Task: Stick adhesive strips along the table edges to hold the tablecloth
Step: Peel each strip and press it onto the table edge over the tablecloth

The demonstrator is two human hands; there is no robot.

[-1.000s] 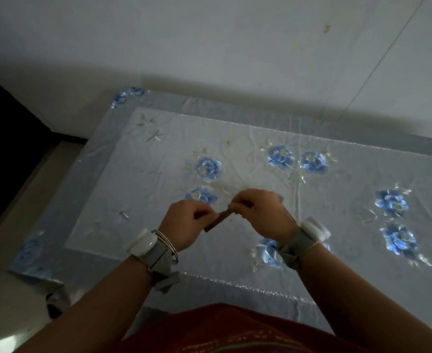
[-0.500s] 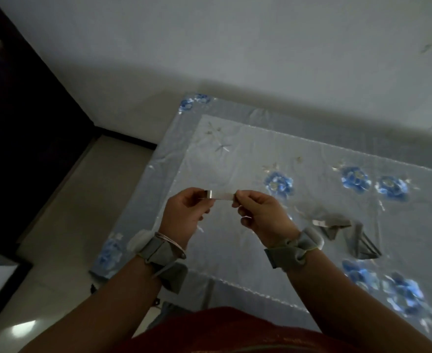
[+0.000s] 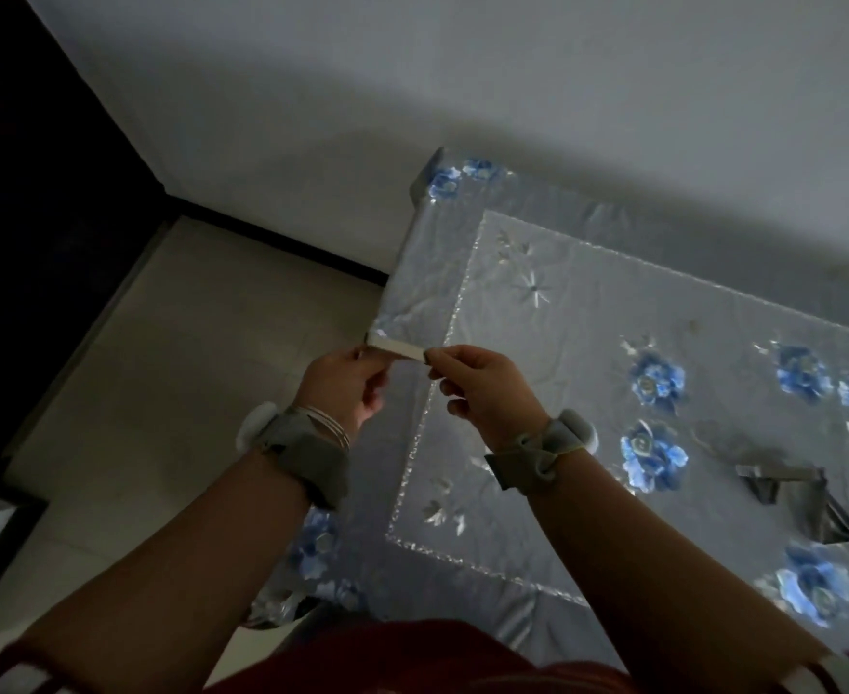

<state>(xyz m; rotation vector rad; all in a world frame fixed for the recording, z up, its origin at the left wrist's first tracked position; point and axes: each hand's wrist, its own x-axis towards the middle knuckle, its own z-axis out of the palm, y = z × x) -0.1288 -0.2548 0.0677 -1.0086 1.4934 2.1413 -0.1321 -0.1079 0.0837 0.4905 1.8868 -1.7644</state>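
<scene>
Left fingertips [image 3: 364, 357] pinch one end of the adhesive strip [image 3: 402, 351], right fingertips [image 3: 438, 359] pinch the other. Both hands are clenched on it, nothing else in either grip. The remaining fingers of the right hand [image 3: 482, 393] are curled under, and the left hand [image 3: 345, 388] is bunched the same way.

Strip is short and pale, stretched straight between the two pinches. Long axis runs roughly left-right in view, with the right end a bit lower. Its left end sits at the table's left edge [image 3: 387, 293]; the rest reaches inward over the plain border of the tablecloth [image 3: 587, 343]. So it lies across the edge line, not along it. Can't tell if it touches the cloth or is just above it.

Around: grey wrist bands on both wrists, left [image 3: 302, 443] and right [image 3: 537, 453], and thin bangles [image 3: 330, 425] on the left wrist. The right forearm covers part of the cloth's near side. The left forearm hangs over the floor [image 3: 187, 368] beside the table. A dark crumpled folded piece [image 3: 803, 498] lies on the cloth well to the right, among the blue flower prints [image 3: 655, 383]. A white wall [image 3: 462, 92] is behind the table and a red garment [image 3: 387, 658] is at bottom of view.
</scene>
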